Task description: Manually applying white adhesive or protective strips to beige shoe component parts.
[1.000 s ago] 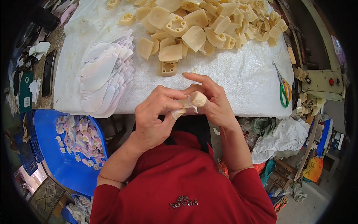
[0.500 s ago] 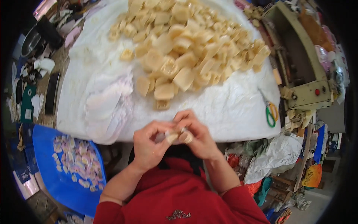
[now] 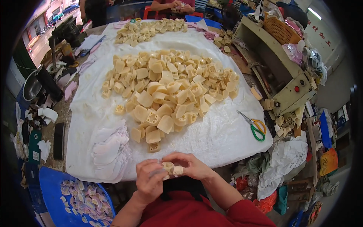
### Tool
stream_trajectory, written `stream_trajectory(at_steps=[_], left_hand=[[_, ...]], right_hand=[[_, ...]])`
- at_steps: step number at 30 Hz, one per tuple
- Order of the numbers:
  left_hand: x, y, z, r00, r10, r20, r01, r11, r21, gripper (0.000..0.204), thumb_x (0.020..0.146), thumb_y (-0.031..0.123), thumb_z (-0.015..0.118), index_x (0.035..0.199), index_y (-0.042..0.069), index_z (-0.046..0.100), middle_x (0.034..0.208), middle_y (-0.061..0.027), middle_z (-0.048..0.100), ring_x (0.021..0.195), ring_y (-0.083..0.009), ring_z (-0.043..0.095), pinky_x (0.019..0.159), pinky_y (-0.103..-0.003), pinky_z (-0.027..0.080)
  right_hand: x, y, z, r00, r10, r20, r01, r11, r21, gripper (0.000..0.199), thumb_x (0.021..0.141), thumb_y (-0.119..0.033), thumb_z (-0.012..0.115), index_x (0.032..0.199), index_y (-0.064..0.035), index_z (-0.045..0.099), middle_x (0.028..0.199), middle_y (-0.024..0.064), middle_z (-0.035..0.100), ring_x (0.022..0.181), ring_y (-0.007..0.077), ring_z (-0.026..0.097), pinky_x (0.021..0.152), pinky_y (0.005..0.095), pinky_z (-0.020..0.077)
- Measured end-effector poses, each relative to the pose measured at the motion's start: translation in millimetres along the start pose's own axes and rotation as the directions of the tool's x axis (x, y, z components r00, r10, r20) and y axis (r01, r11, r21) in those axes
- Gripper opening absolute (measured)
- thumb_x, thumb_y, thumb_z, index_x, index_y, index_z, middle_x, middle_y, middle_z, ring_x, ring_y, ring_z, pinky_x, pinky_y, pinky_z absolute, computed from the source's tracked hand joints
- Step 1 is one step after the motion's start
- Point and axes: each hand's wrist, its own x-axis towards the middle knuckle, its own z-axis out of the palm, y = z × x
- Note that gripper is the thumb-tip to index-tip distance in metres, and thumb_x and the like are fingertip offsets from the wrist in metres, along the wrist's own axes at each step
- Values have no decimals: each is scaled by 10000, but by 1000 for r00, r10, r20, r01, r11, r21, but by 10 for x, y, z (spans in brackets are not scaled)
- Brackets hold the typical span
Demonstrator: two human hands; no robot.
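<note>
more far table [image 3: 223, 138] shows now; left hand [image 3: 148, 181] and right hand [image 3: 192, 166] fingers stay clamped around a cream piece [image 3: 167, 165], still being handled.

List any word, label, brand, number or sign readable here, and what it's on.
Wall, upper right: red characters, wording not copied.
Orange item, far right: dark lettering, wording not copied.
Green item, left: pale label, too small to read.
Held cream piece: no lettering that I can make out.
</note>
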Motion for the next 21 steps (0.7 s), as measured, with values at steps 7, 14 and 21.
stream_trajectory(at_steps=[7, 14, 21], left_hand=[[-154, -32, -30, 989, -122, 83, 144, 925, -351, 305, 774, 99, 676, 1079, 110, 658, 1184, -118, 455, 1034, -243, 478, 838, -335, 408], [-222, -21, -13, 632, -305, 712, 766, 106, -634, 661, 914, 299, 449, 1436, 39, 138, 1136, -91, 468, 968, -163, 489, 829, -303, 423], [-289, 89, 69, 737, -471, 485, 657, 326, -680, 615, 940, 340, 425, 1411, 61, 146, 1110, -104, 477, 882, -165, 529, 758, -265, 444]], right_hand=[[-49, -154, -15, 959, -275, 62, 268, 822, -503, 440, 738, -72, 725, 1145, -44, 558, 1024, 85, 620, 948, 213, 590, 833, 307, 472], [-154, -161, 232, 921, -368, 129, 388, 825, -412, 481, 696, -84, 757, 1138, -65, 569, 1021, 95, 596, 886, 255, 568, 767, 336, 475], [-116, -45, 281, 834, -541, 105, 492, 646, -583, 427, 826, -270, 680, 1175, -58, 554, 1022, 65, 571, 811, 208, 582, 726, 282, 481]])
